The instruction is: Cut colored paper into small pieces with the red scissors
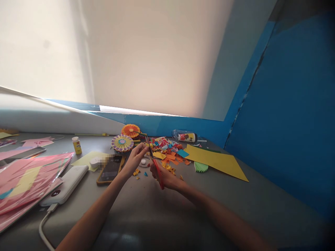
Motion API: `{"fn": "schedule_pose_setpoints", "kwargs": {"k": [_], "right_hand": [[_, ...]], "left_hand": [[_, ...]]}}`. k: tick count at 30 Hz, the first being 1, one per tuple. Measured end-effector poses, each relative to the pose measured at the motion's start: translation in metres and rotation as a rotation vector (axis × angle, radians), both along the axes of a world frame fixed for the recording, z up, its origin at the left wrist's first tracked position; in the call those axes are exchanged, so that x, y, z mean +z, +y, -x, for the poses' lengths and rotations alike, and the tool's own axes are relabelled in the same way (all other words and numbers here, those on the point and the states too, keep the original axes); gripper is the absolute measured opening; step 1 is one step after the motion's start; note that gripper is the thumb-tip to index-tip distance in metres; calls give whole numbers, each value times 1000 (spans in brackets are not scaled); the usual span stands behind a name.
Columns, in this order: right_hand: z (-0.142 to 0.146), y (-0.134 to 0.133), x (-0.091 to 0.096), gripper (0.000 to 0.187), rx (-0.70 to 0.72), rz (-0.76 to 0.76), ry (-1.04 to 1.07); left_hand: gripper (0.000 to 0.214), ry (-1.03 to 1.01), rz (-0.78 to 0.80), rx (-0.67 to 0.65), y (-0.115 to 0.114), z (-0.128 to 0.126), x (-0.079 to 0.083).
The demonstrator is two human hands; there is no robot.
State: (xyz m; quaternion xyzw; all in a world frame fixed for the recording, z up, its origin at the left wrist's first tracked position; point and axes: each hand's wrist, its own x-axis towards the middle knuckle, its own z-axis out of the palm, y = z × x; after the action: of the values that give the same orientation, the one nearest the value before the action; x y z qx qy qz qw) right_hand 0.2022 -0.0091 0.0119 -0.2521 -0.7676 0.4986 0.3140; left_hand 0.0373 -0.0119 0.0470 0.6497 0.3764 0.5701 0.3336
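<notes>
**Desk, craft materials, one pair of hands at work.**

Right hand (166,177): fingers curled closed around the red-handled scissors (157,172), which stand tilted with the blades up and their tips toward the back of the desk. Left hand (134,160): fingertips (146,148) drawn together at the blades; whether they pinch a scrap is too small to tell.

Surface: a grey desk (217,209). Between the hands and the wall lies a heap of cut paper scraps (166,150) in red, orange, blue and yellow, with a small white dish (143,162) at its near edge. To the right are a yellow card sheet (214,162) and a green fan-folded paper (201,167). Behind the hands stand an orange paper rosette (130,130) and a purple-and-yellow paper rosette (122,143). Farther back lies a clear plastic bottle (183,136).

Left side: a stack of pink paper (31,184), a white power bank (64,184) with its white cable (44,226), a phone in an orange case (110,169), and a yellow glue bottle (76,145).

Room: a blue wall (277,87) and a cream window blind (146,55) glowing with daylight.
</notes>
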Motion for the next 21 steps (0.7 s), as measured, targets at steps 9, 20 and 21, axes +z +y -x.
{"fn": "schedule_pose_setpoints", "kwargs": {"k": [9, 20, 21], "right_hand": [[-3, 1, 5, 37, 78, -37, 29], [-13, 6, 15, 42, 89, -85, -51], [-13, 6, 17, 44, 80, -79, -69]], "left_hand": [[25, 32, 6, -4, 0, 5, 5], [26, 140, -41, 63, -1, 8, 10], [26, 155, -48, 70, -2, 8, 11]]}}
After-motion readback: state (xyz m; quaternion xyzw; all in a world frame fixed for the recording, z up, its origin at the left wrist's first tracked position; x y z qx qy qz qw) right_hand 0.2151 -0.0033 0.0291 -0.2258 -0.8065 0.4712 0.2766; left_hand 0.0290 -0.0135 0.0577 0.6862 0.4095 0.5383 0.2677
